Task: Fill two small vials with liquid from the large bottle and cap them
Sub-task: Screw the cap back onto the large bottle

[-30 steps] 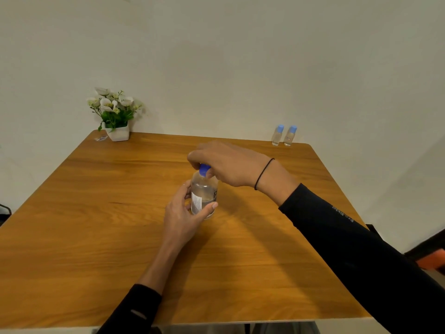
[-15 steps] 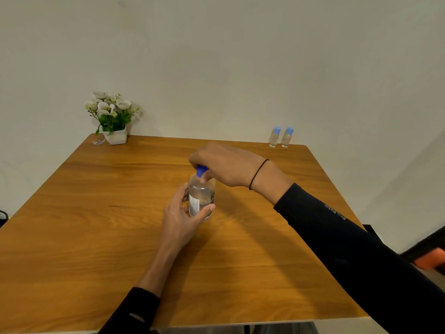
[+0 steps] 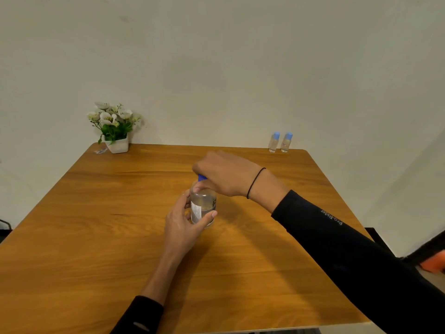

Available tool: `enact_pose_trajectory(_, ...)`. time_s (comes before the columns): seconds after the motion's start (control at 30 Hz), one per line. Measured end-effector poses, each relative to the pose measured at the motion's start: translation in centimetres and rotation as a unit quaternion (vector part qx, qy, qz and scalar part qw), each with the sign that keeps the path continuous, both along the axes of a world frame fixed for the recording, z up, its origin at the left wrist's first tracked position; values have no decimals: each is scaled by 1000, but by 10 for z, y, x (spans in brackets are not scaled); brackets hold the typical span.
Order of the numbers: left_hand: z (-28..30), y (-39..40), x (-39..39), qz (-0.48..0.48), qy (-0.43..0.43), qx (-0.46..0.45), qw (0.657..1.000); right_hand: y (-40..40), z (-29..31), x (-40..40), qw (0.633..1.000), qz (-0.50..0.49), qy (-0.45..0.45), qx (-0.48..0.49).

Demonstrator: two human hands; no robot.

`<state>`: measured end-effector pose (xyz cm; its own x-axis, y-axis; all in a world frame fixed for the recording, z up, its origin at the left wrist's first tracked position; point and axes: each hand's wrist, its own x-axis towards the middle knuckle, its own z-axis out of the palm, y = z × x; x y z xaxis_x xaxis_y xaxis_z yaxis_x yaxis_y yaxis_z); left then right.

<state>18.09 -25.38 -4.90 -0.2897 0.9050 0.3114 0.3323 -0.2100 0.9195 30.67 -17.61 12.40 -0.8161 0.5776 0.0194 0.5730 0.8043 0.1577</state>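
Observation:
A clear large bottle (image 3: 203,204) with a white label stands upright near the middle of the wooden table (image 3: 96,237). My left hand (image 3: 183,225) wraps around its body from the left. My right hand (image 3: 224,174) comes over the top and pinches the bottle's blue cap (image 3: 201,177), mostly hiding it. Two small vials, the left vial (image 3: 274,142) and the right vial (image 3: 286,142), stand side by side at the far right edge of the table, both with light blue caps on.
A white pot of white flowers (image 3: 113,128) sits at the table's far left corner, with a small scrap (image 3: 100,151) beside it. A plain wall runs behind the table. An orange and black object (image 3: 433,259) lies off the table's right side.
Both hands stay on the bottle and cap; my right hand has turned slightly on the cap. The view has shifted a little, tilting upward.

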Motion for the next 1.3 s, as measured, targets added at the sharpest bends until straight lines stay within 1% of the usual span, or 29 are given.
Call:
enact_pose_trajectory(0.03, -1, 1, 0, 2, 1, -2, 1000, -1, -1, -1, 1000, -11, -8, 12)
enact_pose_trajectory(0.1, -2, 1, 0, 2, -3, -2, 1000, -3, -6, -1, 1000, 0, -10, 17)
enact_pose_trajectory(0.2, -2, 2, 0, -1, 0, -5, 1000, -2, -7, 4, 998, 43, 26, -37)
enact_pose_trajectory(0.27, -1, 1, 0, 3, 2, -9, 1000, -1, -4, 7, 997, 51, 30, -58)
enact_pose_trajectory(0.33, 1, 1, 1, 4, 1, -11, 1000, 1, -4, 5, 999, 16, 21, -35)
enact_pose_trajectory(0.4, 2, -1, 3, 5, 4, -10, 1000, 2, -5, 4, 1000, -15, 7, 12)
enact_pose_trajectory(0.47, 3, -1, 3, 5, 8, -13, 1000, -1, -5, 4, 999, -24, 4, 26)
enact_pose_trajectory(0.57, 0, 0, 0, 3, 5, -17, 1000, 0, -5, 8, 998, 6, 43, -44)
enact_pose_trajectory(0.63, -1, 0, 0, 2, 2, -13, 1000, 2, -3, 9, 996, 30, 46, -71)
enact_pose_trajectory(0.67, -1, -1, 0, 2, 2, -12, 1000, 3, -4, 9, 997, 28, 43, -64)
enact_pose_trajectory(0.77, 2, -2, 0, -3, 1, -16, 1000, 3, -5, 6, 999, -20, 43, -13)
enact_pose_trajectory(0.83, 3, 0, -1, -3, 6, -16, 1000, 3, -7, 6, 998, -42, 47, -8)
enact_pose_trajectory(0.93, 4, 5, -7, 2, 9, -11, 1000, 5, -16, 11, 994, -71, 80, -38)
enact_pose_trajectory(1.0, 4, 11, -17, -1, 15, -13, 1000, 6, -22, 17, 987, -88, 128, -35)
enact_pose_trajectory(1.07, 4, 20, -29, 1, 24, -22, 999, 5, -31, 24, 976, -114, 181, -50)
enact_pose_trajectory(1.1, 5, 26, -36, 8, 37, -27, 999, 5, -38, 28, 971, -125, 193, -61)
enact_pose_trajectory(1.17, 8, 40, -50, 27, 68, -42, 996, 2, -60, 36, 967, -141, 189, -93)
enact_pose_trajectory(1.23, 13, 56, -64, 47, 86, -67, 993, -3, -83, 41, 962, -148, 177, -147)
enact_pose_trajectory(1.3, 20, 73, -79, 65, 88, -91, 990, -13, -101, 44, 960, -147, 138, -192)
